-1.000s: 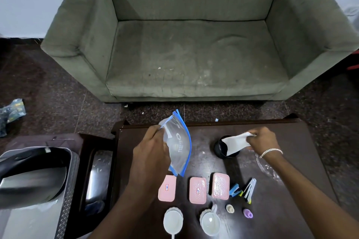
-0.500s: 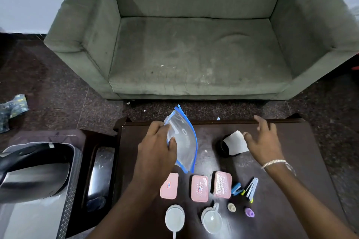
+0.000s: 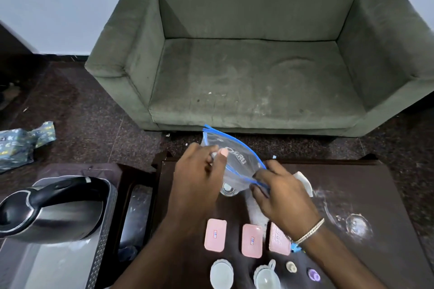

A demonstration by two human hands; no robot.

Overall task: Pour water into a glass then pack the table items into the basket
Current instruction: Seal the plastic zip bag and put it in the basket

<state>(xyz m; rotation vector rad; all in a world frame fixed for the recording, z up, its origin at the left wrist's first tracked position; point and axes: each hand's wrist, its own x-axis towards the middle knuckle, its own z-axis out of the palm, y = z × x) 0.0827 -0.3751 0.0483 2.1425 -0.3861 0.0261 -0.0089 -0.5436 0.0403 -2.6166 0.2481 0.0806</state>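
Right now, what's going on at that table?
A person holds a clear zip bag with both hands above the dark table: the left hand grips one side of it, the right hand pinches its blue zip edge. A glass stands under the bag. Three pink cases and small cups wait in rows nearer the person. A kettle sits in a tray off to the left.

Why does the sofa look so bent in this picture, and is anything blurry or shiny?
Head view: the wide-angle lens bows the green sofa outward, its arms splaying. The left hand and right hand, gripping the clear zip bag, look slightly smeared. Light glints off the steel kettle and shows pale smudges on the dark table.
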